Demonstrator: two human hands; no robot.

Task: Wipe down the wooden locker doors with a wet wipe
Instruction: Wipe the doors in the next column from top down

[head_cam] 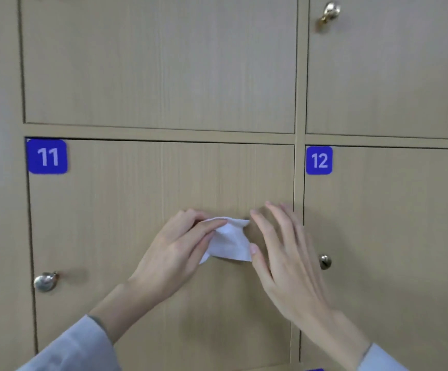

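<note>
Both hands are up against locker door 11 (137, 223), the pale wooden panel that fills the middle of the head view. The left hand (174, 250) has its fingers curled around the white wet wipe (231, 242), pinching the left side of it between thumb and fingers. The wipe sits crumpled in front of the right half of door 11, roughly at mid-height, and whether it lies flat on the wood cannot be told. The right hand (284, 253) comes in from the right side of that same door, fingers straight and spread, and its thumb (255, 250) touches the wipe's right edge. The fingertips of that hand reach as far as the door's right edge.

The blue 11 label (47, 156) sits in the top left corner of door 11, and its round metal knob (45, 281) is low on the left side, well apart from both hands. Right of door 11 is door 12 (405, 223), with a blue 12 label (319, 160) at its top left and a small knob (325, 262) just beside the right hand. Above door 11 sits another plain wooden door (161, 62). Light sleeves (78, 349) cover both forearms below.
</note>
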